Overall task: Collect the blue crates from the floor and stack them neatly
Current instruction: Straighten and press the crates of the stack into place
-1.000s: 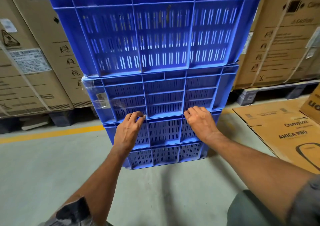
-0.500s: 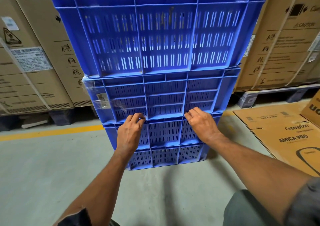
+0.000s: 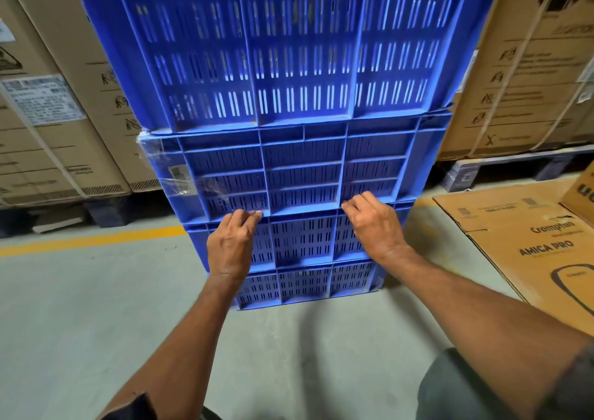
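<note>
A stack of blue slotted crates stands on the concrete floor in front of me. The top crate fills the upper view. Under it sits a second crate with clear tape and a label on its left corner. Below are a third crate and a bottom crate. My left hand hooks its fingertips under the lower rim of the second crate. My right hand grips the same rim further right. Both hands lie against the third crate's wall.
Tall cardboard boxes on pallets stand behind the stack on the left and on the right. Flattened printed cartons lie on the floor at the right. A yellow line runs across the grey floor.
The stack looms larger and higher in view as my head has come closer. Both hands stay on the same rim.
</note>
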### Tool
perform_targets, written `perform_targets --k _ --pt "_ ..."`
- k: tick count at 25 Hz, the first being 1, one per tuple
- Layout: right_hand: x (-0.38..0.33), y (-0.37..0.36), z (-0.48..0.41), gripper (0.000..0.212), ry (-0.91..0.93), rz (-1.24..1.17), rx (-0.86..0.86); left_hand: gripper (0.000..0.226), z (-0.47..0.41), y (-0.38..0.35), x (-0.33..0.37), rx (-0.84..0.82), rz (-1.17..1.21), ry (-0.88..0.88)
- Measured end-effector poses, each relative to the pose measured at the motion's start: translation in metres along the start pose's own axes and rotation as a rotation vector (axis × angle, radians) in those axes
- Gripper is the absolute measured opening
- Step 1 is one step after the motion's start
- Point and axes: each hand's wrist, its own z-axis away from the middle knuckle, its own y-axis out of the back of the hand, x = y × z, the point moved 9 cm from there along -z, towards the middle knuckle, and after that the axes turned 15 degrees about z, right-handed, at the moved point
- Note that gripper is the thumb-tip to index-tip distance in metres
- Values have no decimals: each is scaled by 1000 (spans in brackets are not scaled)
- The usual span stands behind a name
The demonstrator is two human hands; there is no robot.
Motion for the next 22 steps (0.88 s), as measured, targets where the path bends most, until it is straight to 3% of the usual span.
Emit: perform_targets --k 5,9,12,14,16,19,22 --pt "4 2 4 40 -56 -67 -12 56 3 -1 5 35 -4 -24" --pt "10 10 0 21 -288 -222 -90 43 5 7 8 36 46 -45" --pt "17 56 -12 19 -322 -311 193 16 -13 51 33 191 63 -256" --pt "26 100 -28 18 -271 -315 435 21 -42 99 39 395 66 -279" --pt "44 134 -50 24 -324 -262 553 32 -71 135 41 545 33 -257" --pt "80 136 -74 30 -543 -220 475 34 -96 140 42 502 26 -250" --pt "87 113 -72 22 -453 -186 417 22 -94 133 37 497 52 -237"
